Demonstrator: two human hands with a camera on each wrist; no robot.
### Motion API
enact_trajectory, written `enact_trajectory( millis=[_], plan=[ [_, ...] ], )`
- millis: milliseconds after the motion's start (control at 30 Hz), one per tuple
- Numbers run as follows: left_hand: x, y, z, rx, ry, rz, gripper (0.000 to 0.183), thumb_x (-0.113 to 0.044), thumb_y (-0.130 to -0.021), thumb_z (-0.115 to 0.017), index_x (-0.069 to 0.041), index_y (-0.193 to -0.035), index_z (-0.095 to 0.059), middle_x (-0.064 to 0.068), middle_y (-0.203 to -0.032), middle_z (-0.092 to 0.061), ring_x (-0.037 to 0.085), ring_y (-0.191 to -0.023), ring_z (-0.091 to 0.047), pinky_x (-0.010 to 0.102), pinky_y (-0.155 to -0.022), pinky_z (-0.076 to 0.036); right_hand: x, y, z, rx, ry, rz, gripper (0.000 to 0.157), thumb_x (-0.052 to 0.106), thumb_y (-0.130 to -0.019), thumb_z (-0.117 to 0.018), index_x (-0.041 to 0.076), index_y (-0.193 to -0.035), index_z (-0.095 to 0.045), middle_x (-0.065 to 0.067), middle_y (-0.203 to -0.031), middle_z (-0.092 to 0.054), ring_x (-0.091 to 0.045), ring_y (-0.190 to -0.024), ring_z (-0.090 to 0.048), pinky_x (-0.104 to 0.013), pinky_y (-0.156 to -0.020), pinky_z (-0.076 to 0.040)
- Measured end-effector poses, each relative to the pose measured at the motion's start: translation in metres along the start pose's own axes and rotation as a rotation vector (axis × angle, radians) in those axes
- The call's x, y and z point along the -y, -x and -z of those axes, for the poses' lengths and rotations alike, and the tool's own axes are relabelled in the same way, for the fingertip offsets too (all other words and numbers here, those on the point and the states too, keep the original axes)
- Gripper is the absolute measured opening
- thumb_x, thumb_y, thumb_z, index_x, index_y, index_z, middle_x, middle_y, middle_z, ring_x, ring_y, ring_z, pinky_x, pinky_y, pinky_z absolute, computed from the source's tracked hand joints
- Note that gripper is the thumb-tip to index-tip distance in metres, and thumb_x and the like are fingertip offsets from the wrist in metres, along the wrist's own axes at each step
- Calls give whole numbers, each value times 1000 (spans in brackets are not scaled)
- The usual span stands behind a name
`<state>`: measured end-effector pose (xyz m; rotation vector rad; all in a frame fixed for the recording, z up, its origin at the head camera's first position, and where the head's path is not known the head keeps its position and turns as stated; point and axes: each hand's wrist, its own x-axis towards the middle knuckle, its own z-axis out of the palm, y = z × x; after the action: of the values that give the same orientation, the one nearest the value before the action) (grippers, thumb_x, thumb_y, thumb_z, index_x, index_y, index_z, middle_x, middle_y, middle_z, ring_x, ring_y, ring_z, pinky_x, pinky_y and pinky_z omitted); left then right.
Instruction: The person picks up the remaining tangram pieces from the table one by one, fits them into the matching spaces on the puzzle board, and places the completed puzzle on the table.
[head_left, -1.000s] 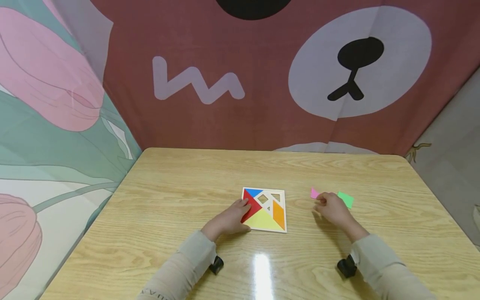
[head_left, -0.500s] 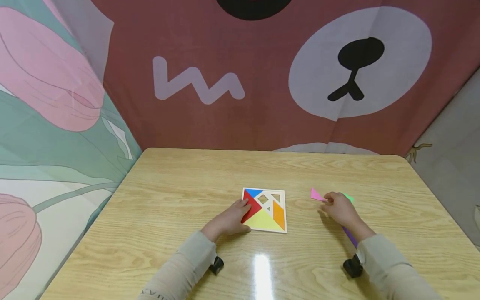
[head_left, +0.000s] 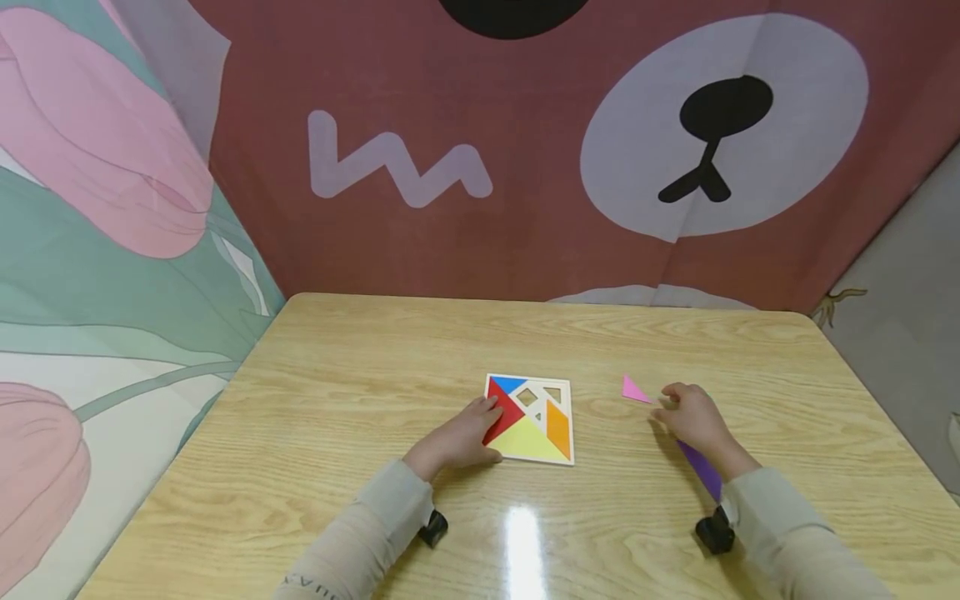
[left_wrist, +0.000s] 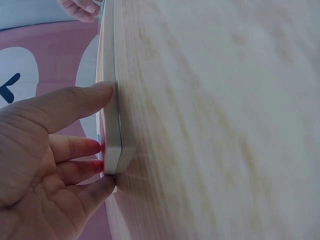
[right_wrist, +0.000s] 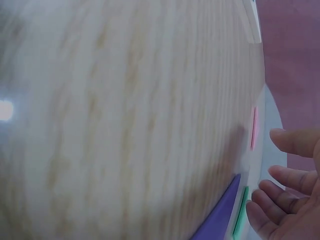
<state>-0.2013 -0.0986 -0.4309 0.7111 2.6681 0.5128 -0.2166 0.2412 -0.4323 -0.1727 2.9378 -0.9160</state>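
A square white tangram board point(head_left: 542, 397) lies mid-table, holding blue, red, yellow and orange pieces beside several vacant recesses. My left hand point(head_left: 465, 437) grips its near-left corner, thumb against the near edge point(left_wrist: 111, 125) and fingertips over the red triangle point(head_left: 507, 410). To the right, my right hand point(head_left: 696, 419) hovers low, fingers relaxed and slightly bent, holding nothing. Just left of those fingertips lies a pink triangle point(head_left: 633, 390). Under the right wrist, a purple piece point(head_left: 699, 468) is partly covered. A green piece point(right_wrist: 241, 212) appears beyond it in the right wrist view; the hand hides it from the head view.
Everything rests on a light wood-grain table point(head_left: 360, 367). Behind it hangs a reddish-brown cloth point(head_left: 390, 250) printed with a cartoon face, and a floral cloth point(head_left: 97, 300) hangs at the left. Black wrist cameras point(head_left: 715, 531) sit under both sleeves.
My right hand has drawn back to the right, away from the pink triangle. It now covers the green piece and uncovers part of the purple one. My left hand stays at the board.
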Motion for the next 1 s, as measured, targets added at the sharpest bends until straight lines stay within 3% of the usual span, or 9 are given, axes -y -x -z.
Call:
enact_trajectory(
  millis=[1000],
  plan=[
    [0,-1,-2,0,11,10,68,-27,-76,-64,-2,-132,-34,11,-140,-23,25,-128,-15,34,-101,-18,-22,1,12,-90,30,-6,47,10,-75,-60,-20,-106,-43,-34,-92,-46,-45,-83,-45,-50,-70,-40]
  ],
)
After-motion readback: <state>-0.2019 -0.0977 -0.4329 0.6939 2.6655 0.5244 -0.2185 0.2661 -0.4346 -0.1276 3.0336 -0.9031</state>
